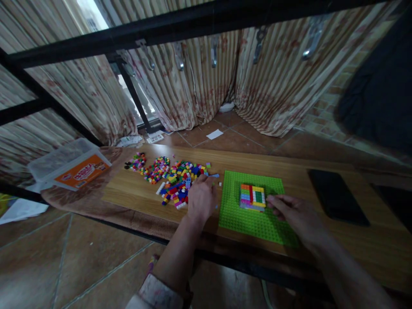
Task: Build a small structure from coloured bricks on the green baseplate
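A green studded baseplate (231,184) lies on the wooden bench. On it stands a low, roughly square build of coloured toy bricks (252,196), with orange, yellow, red, white and green on top. At the build's right edge is my right hand (291,212), thumb and fingers pinched together; what is between them, if anything, cannot be made out. My left hand (201,198) reaches down at the right side of the loose brick pile (177,184), its fingers curled and closed. Its fingertips are partly hidden, and a blue brick (214,175) shows just beyond them.
Smaller heaps of bricks (157,169) spread leftward along the bench. A clear plastic tub with an orange label (82,171) sits at the left end. A dark phone-like slab (336,195) lies right of the baseplate. A black metal bar (193,23) crosses above, before the curtains.
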`<state>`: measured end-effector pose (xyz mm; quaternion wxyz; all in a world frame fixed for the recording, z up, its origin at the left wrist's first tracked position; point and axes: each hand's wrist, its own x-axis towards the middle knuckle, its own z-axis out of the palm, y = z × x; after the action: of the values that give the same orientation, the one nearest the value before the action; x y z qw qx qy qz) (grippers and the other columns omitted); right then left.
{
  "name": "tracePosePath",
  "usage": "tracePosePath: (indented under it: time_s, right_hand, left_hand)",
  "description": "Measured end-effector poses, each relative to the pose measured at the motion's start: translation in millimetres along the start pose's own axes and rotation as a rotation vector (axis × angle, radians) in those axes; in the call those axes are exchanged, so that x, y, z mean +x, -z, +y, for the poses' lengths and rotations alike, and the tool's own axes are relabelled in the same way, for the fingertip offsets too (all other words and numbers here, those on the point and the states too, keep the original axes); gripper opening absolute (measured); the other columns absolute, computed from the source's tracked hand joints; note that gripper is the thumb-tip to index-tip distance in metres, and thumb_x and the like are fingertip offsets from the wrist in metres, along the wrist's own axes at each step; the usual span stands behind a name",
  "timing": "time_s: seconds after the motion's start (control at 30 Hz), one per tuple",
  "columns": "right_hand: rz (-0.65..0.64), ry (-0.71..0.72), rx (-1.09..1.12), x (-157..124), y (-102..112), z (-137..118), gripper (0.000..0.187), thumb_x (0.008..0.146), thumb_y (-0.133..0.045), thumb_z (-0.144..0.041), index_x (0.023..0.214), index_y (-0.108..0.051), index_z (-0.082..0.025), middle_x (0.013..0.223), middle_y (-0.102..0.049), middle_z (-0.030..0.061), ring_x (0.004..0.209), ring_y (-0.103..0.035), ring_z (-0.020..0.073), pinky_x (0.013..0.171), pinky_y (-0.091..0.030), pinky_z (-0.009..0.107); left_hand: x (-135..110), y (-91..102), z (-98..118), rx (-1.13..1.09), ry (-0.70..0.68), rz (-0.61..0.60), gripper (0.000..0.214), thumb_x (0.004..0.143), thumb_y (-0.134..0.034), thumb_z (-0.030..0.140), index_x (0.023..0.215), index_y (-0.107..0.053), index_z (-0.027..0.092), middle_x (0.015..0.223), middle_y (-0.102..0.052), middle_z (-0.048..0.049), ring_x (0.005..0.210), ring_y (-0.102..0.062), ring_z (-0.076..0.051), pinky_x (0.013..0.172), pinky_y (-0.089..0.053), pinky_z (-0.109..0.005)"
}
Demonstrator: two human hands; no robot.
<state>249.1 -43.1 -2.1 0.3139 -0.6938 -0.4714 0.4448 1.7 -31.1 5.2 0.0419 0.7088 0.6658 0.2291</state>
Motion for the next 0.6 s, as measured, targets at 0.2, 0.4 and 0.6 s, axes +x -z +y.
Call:
tracePosePath:
  time_s: [0.2,0.4,0.6]
  right_hand:
    - [-0.006,0.029,0.017,1.1,3.2,2.6,0.04,0.072,-0.066,-0.055,0.086,-0.073,-0.018,0.084,-0.074,0.0076,0.069,-0.063,0.0183,0.059,-0.049,0.029]
    - [0.009,0.099,0.013,0.2,7.5,1.1,0.038,0.073,-0.065,-0.055,0.082,-0.072,-0.019,0.077,-0.073,0.0063,0.065,-0.062,0.0176,0.059,-0.048,0.029]
    - [0.051,0.139,0.023,-1.2,12.0,-0.1,0.036,0.075,-0.063,-0.054,0.079,-0.071,-0.019,0.076,-0.071,0.0045,0.067,-0.06,0.0169,0.061,-0.044,0.029]
  left_hand:
    - [10.2,-15.7,12.7,0.161,-0.088,-0.045,0.019,0.091,-0.049,0.019,0.09,-0.069,0.018,0.099,-0.065,-0.0094,0.093,-0.059,-0.021,0.086,-0.047,-0.032]
    - [14.8,-24.4,5.6,0.174,-0.117,-0.058,0.019,0.089,-0.05,0.013,0.088,-0.069,0.017,0.094,-0.066,-0.01,0.089,-0.06,-0.022,0.086,-0.047,-0.035]
    - [4.1,-13.4,20.8,-0.051,-0.134,-0.04,0.019,0.092,-0.049,0.016,0.087,-0.068,0.02,0.088,-0.068,-0.0048,0.083,-0.063,-0.018,0.076,-0.047,-0.028]
